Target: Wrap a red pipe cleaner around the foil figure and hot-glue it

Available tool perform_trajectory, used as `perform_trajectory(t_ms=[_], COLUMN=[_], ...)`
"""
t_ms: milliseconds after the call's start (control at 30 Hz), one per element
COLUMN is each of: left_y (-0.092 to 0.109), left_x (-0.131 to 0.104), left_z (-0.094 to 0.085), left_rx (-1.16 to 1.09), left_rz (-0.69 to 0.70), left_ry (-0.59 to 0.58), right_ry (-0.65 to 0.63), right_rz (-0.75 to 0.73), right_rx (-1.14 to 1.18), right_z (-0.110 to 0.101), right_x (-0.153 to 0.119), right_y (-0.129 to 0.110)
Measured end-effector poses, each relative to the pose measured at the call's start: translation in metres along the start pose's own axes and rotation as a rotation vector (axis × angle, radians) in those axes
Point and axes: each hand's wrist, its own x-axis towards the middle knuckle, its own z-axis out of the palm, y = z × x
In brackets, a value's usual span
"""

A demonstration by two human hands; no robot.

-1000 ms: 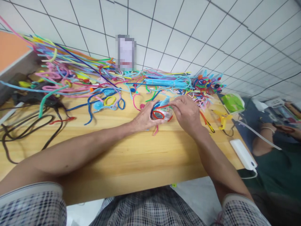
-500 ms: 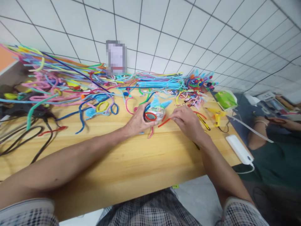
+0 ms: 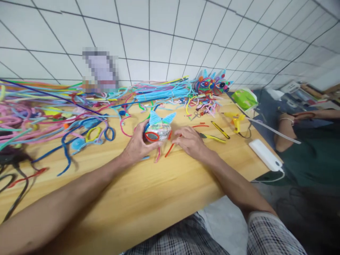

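Observation:
My left hand (image 3: 136, 143) is wrapped round a silvery head-shaped craft piece (image 3: 162, 130) that has two light-blue pointed ears and a red oval ring on its front. A pink strip (image 3: 157, 155) hangs below the piece. Just to its right, my right hand (image 3: 189, 141) pinches a short red pipe cleaner (image 3: 169, 150), whose free end points down and left. Another bit of red shows at the piece's right side. Behind my right hand, another red strip (image 3: 200, 125) lies on the table.
Pliers (image 3: 215, 138), a yellow cutter (image 3: 220, 129) and a yellow glue gun (image 3: 237, 120) lie right. Colourful pipe cleaners (image 3: 162, 92) and finished craft heads (image 3: 211, 85) line the wall. A white power strip (image 3: 265, 155) sits near the right edge; another person's arm (image 3: 285, 132) is beyond.
The view has shifted right. My right hand has come closer to the craft piece with the red strip, and the pliers beside it now show.

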Motion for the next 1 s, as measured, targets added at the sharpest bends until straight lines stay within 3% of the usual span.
perform_trajectory(t_ms=[167, 333, 467, 567, 667, 800, 900, 1000], left_y=[-0.007, -0.009, -0.009, -0.010, -0.010, -0.005, 0.001, 0.003], left_x=[-0.002, -0.001, -0.001, 0.000, 0.001, 0.003, 0.004, 0.004], left_z=[0.000, -0.001, -0.001, -0.001, 0.000, 0.000, -0.001, 0.000], left_rx=[-0.037, 0.005, 0.055, 0.063, 0.068, 0.091, 0.097, 0.080], left_rz=[-0.016, 0.000, -0.014, 0.005, 0.039, 0.102, 0.112, 0.127], left_ry=[0.021, 0.016, 0.025, 0.021, 0.025, -0.015, -0.074, -0.114], right_ry=[0.011, 0.141, 0.187, 0.272, 0.225, 0.272, 0.263, 0.210], right_rz=[-0.053, 0.121, 0.333, 0.640, 1.023, 1.410, 1.449, 1.358], right_rx=[-0.015, 0.010, -0.021, -0.068, -0.174, -0.287, -0.359, -0.357], right_z=[0.000, -0.009, -0.043, -0.083, -0.116, -0.127, -0.120, -0.113], right_x=[-0.002, -0.001, -0.009, -0.029, -0.061, -0.109, -0.132, -0.139], right_y=[-0.011, -0.001, 0.030, 0.058, 0.081, 0.107, 0.133, 0.158])
